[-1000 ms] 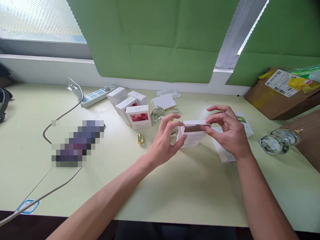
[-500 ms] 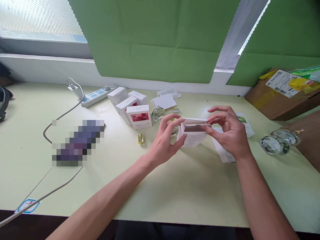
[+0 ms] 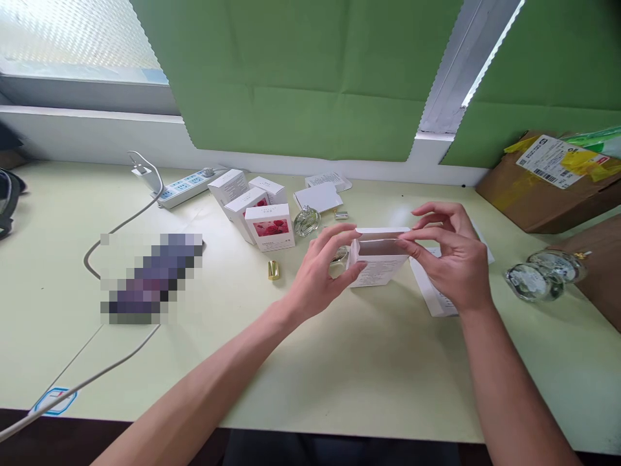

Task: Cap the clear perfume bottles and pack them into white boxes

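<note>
A small white carton [image 3: 377,266] stands on the pale green table [image 3: 310,362] at centre, its top flap [image 3: 383,231] lifted. My left hand [image 3: 323,268] grips the carton's left side with thumb and fingers. My right hand [image 3: 449,255] pinches the flap's right edge at the open top. A round glass bottle [image 3: 340,252] is partly hidden behind my left fingers. Flat white packaging sheets [image 3: 434,294] lie under my right hand.
Several closed white cartons, one with a red flower picture [image 3: 270,226], stand at back centre beside a glass bottle [image 3: 306,221] and a gold cap [image 3: 273,269]. A power strip [image 3: 187,186] with cables lies back left. Two glass bottles [image 3: 538,278] and cardboard boxes [image 3: 543,188] sit right.
The carton's top flap has been raised by my right hand, from nearly flat to lifted, showing the inside. Both hands have stayed on the carton.
</note>
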Demonstrator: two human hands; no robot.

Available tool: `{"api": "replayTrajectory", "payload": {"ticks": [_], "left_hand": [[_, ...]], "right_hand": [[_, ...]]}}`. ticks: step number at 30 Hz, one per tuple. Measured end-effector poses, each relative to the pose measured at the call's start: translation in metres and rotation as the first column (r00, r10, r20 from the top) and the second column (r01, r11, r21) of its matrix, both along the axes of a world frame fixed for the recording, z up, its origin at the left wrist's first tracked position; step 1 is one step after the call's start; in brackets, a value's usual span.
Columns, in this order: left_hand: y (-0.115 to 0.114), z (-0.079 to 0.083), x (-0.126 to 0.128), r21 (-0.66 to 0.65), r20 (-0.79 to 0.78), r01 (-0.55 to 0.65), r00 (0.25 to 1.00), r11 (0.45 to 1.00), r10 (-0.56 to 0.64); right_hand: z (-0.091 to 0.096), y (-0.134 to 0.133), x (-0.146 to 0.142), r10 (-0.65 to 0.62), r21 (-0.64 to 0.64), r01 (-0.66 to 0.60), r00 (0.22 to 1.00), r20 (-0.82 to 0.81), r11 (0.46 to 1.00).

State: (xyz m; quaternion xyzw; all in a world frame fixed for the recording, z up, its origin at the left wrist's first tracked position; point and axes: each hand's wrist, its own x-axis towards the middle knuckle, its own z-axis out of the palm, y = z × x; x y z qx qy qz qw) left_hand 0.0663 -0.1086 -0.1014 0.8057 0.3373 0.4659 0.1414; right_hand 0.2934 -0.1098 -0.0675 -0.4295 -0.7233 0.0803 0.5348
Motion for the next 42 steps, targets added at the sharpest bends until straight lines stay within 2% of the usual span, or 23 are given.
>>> {"api": "replayTrajectory", "payload": {"ticks": [9, 12, 15, 17, 19, 21, 23, 27, 34, 42], "left_hand": [[-0.002, 0.000, 0.003, 0.004, -0.034, 0.002, 0.999, 1.000, -0.002], [-0.003, 0.001, 0.003, -0.017, -0.020, -0.001, 1.000, 1.000, 0.001], [-0.002, 0.001, 0.002, -0.052, -0.002, -0.008, 1.000, 0.999, 0.008], [-0.002, 0.000, 0.001, -0.073, 0.000, -0.002, 1.000, 0.997, 0.002], [-0.001, -0.002, 0.001, -0.093, -0.011, 0.019, 1.000, 0.996, -0.020], [-0.001, -0.003, 0.002, -0.108, -0.024, 0.038, 0.999, 0.993, -0.041], [-0.002, -0.003, 0.002, -0.108, -0.023, 0.042, 0.999, 0.993, -0.044], [-0.003, -0.002, 0.004, -0.109, -0.011, 0.016, 1.000, 0.994, -0.017], [-0.002, -0.003, 0.003, -0.197, 0.047, -0.009, 0.999, 0.980, 0.019], [0.000, -0.004, 0.000, -0.165, 0.020, 0.010, 1.000, 0.986, -0.007]], "right_hand": [[0.006, -0.004, 0.001, -0.023, 0.015, 0.023, 1.000, 0.017, 1.000], [0.016, -0.007, 0.002, -0.033, -0.037, 0.034, 0.998, 0.046, 0.999], [0.035, -0.008, 0.003, 0.036, -0.150, -0.009, 0.982, 0.183, 0.989], [0.050, -0.004, 0.003, 0.151, -0.279, -0.054, 0.928, 0.340, 0.959], [0.065, 0.004, 0.001, 0.303, -0.437, -0.082, 0.832, 0.465, 0.896], [0.075, 0.013, -0.002, 0.429, -0.558, -0.086, 0.738, 0.522, 0.826], [0.081, 0.022, -0.007, 0.481, -0.608, -0.074, 0.688, 0.543, 0.791], [0.084, 0.032, -0.018, 0.480, -0.599, -0.079, 0.685, 0.548, 0.797], [0.083, 0.031, -0.023, 0.406, -0.443, -0.166, 0.745, 0.528, 0.881], [0.086, 0.026, -0.018, 0.303, -0.293, -0.174, 0.818, 0.489, 0.940]]}}
